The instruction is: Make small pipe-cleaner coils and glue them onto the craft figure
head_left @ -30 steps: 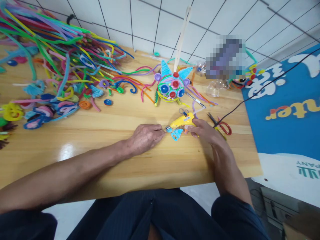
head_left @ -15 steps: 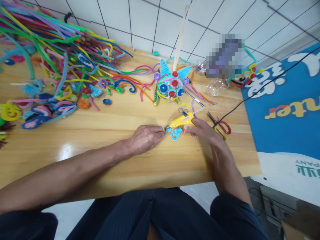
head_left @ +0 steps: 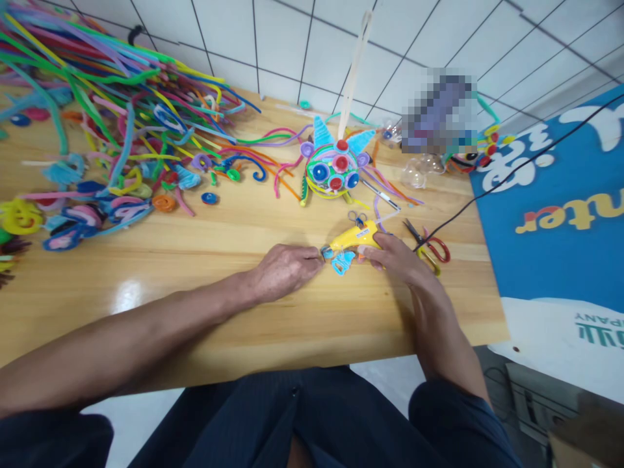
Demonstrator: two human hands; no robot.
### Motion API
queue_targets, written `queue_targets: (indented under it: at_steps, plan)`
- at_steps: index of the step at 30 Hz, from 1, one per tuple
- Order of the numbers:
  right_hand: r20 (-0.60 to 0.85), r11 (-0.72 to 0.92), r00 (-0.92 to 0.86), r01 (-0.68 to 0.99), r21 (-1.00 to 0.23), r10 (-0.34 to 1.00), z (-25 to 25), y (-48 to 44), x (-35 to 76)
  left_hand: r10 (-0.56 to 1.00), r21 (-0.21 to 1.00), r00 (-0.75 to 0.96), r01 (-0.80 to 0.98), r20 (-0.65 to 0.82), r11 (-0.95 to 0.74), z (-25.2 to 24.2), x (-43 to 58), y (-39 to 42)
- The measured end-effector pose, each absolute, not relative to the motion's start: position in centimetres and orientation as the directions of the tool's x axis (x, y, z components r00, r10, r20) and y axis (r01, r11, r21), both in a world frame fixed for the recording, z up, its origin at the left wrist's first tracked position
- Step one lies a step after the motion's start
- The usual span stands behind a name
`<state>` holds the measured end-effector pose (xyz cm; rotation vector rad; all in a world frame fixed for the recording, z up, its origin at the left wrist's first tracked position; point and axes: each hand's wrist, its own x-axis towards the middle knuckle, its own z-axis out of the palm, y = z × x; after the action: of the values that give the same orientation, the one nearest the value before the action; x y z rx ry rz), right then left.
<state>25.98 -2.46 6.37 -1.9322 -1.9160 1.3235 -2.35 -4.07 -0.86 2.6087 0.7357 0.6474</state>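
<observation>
My right hand (head_left: 390, 255) is wrapped round a yellow hot glue gun (head_left: 353, 236), whose nozzle points left. Close by that nozzle my left hand (head_left: 287, 270) has its thumb and fingers pinched together; what sits in the pinch is too small to make out. A bit of light blue shows at the nozzle tip beside the fingertips. Just below the gun lies a light blue fuzzy piece (head_left: 343, 262) of bent pipe cleaner on the wooden table (head_left: 302, 331). Farther back stands a round pipe-cleaner figure (head_left: 335, 166) with blue horns and red and blue discs.
Red-and-yellow-handled scissors (head_left: 429, 246) lie right of my right hand, with a black cord (head_left: 468, 203) passing over that side. Small scissors (head_left: 357, 217) and a pen (head_left: 381, 195) lie behind the gun. Pipe cleaners (head_left: 121, 84) heap at the left. Clear balls (head_left: 414, 174) rest at the back.
Almost nothing differs. Both hands and the glue gun keep their places, with only a very slight shift of the view.
</observation>
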Motion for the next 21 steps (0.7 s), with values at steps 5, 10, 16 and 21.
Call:
queue_targets:
  at_steps: [5,10,16,21]
  plan:
    - [-0.489,-0.201,-0.174,0.758,-0.621,0.855,6.3,-2.6,26.0,0.52,0.367,0.8,0.407,0.298,-0.837,-0.8,-2.4,-4.0]
    - [-0.475,-0.183,-0.17,0.771,-0.609,0.864,6.2,-2.5,26.0,0.498,0.388,0.797,0.364,0.341,-0.847,-0.8,-2.3,-4.2]
    - [-0.44,-0.141,-0.193,0.772,-0.619,0.877,6.0,-2.3,26.1,0.504,0.44,0.749,0.313,0.43,-0.842,-0.9,-1.7,-5.0]
    - [-0.428,-0.177,-0.176,0.725,-0.665,0.886,5.5,-2.5,26.4,0.647,0.557,0.526,0.345,0.552,-0.755,-0.1,-2.3,-4.5]
